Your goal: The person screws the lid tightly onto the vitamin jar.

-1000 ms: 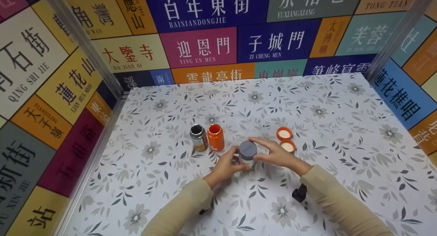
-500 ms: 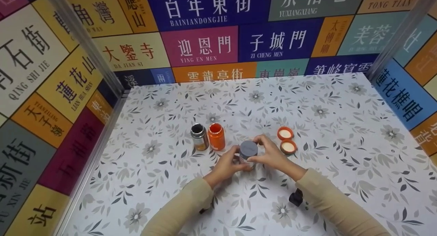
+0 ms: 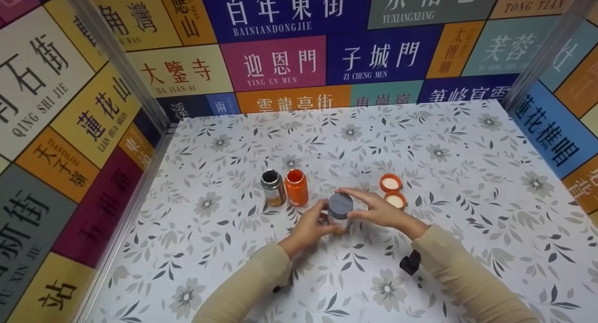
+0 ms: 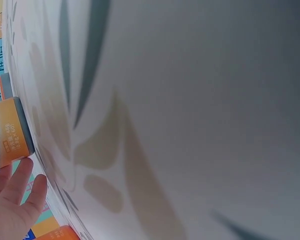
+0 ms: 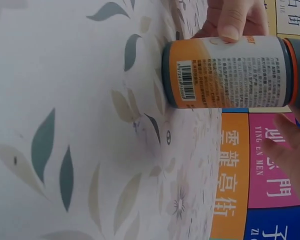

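Note:
A bottle [image 5: 225,75] with an orange and white label stands upright on the table between both hands. My left hand [image 3: 308,227] grips its body from the left, fingers behind and thumb in front. At its top, the thumb and fingers of my right hand [image 3: 380,210] hold the grey cap [image 3: 340,205] from the right. An orange ring [image 5: 291,70] shows between cap and body in the right wrist view. Just left of this bottle stand an uncapped orange bottle [image 3: 296,192] and an uncapped dark grey bottle [image 3: 274,194].
Two orange-rimmed caps [image 3: 390,183] lie with their pale insides up, behind the right hand. A flower-patterned cloth [image 3: 327,145] covers the table. Panels with lettering [image 3: 285,66] stand along the back and sides.
My right hand has turned at the cap, its wrist swinging towards the left, and then come back to about its earlier pose. The left hand and the bottle have stayed in place.

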A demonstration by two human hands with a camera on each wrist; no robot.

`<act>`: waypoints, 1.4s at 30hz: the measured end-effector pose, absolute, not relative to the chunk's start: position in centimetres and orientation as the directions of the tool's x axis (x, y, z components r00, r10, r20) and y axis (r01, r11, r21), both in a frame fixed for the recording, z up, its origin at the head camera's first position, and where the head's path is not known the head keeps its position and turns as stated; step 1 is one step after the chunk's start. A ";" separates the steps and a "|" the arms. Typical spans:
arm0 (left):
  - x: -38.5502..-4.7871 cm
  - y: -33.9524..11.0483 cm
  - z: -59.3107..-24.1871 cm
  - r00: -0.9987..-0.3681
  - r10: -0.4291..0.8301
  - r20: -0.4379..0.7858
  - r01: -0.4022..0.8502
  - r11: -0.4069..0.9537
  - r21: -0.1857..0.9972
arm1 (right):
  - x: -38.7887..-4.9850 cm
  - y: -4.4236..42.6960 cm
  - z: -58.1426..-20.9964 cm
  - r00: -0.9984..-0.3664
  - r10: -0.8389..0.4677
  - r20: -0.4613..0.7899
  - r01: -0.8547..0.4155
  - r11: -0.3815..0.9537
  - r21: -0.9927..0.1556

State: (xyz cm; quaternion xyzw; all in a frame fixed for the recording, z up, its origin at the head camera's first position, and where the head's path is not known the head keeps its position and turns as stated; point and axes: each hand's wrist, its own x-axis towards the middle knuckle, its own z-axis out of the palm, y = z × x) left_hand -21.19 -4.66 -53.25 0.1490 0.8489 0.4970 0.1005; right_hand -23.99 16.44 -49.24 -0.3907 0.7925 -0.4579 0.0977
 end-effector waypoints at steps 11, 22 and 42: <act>-21.2 -4.5 -53.3 -0.936 0.352 -0.029 0.142 0.451 0.881 | -23.4 14.7 -50.1 -0.791 -0.521 0.321 -0.531 0.325 -0.782; -21.2 -4.4 -53.2 -0.938 0.343 -0.056 0.123 0.480 0.868 | -23.8 16.3 -49.2 -0.725 -0.676 0.134 -0.410 0.267 -0.872; -21.1 -4.4 -53.2 -0.941 0.331 -0.069 0.114 0.502 0.858 | -22.8 14.5 -48.6 -0.785 -0.559 0.268 -0.495 0.305 -0.813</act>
